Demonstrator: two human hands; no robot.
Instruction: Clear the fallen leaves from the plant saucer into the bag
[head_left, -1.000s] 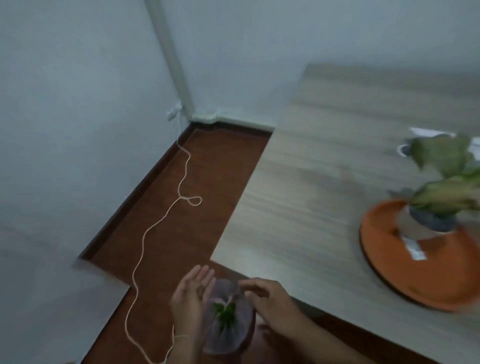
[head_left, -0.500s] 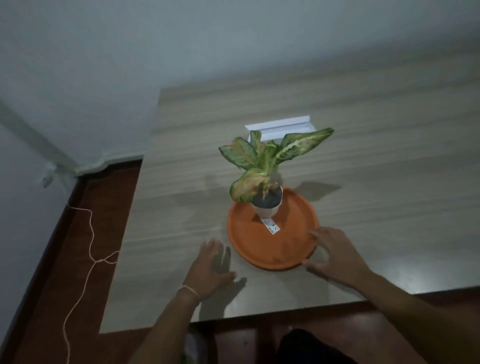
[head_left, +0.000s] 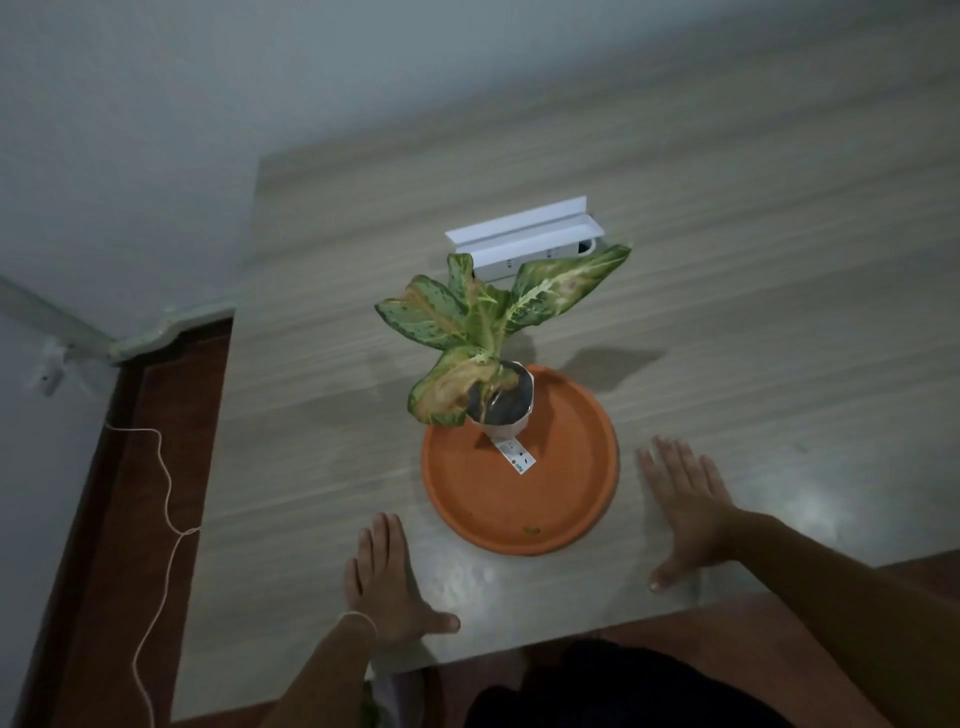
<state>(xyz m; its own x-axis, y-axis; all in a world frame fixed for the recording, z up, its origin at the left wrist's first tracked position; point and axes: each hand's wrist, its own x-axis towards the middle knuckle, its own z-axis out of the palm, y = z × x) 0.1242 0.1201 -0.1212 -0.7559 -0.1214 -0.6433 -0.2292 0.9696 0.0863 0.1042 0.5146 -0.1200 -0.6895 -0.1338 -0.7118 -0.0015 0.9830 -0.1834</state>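
the left hand (head_left: 387, 582) lies flat and empty on the surface (head_left: 322, 415), fingers spread, pointing toward 12 o'clock. the right hand (head_left: 685, 509) lies flat and empty too, at 3 o'clock of the saucer (head_left: 571, 483). the round saucer sits between them; its pot (head_left: 506, 415) stands at 11 o'clock, the plant (head_left: 483, 317) leaning toward 12. a small speck (head_left: 531, 530) lies at the saucer's 6 o'clock rim.

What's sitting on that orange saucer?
On the orange saucer stand a white pot with a leafy plant, a white label and one small scrap near the front rim. Anything under the pot is hidden.
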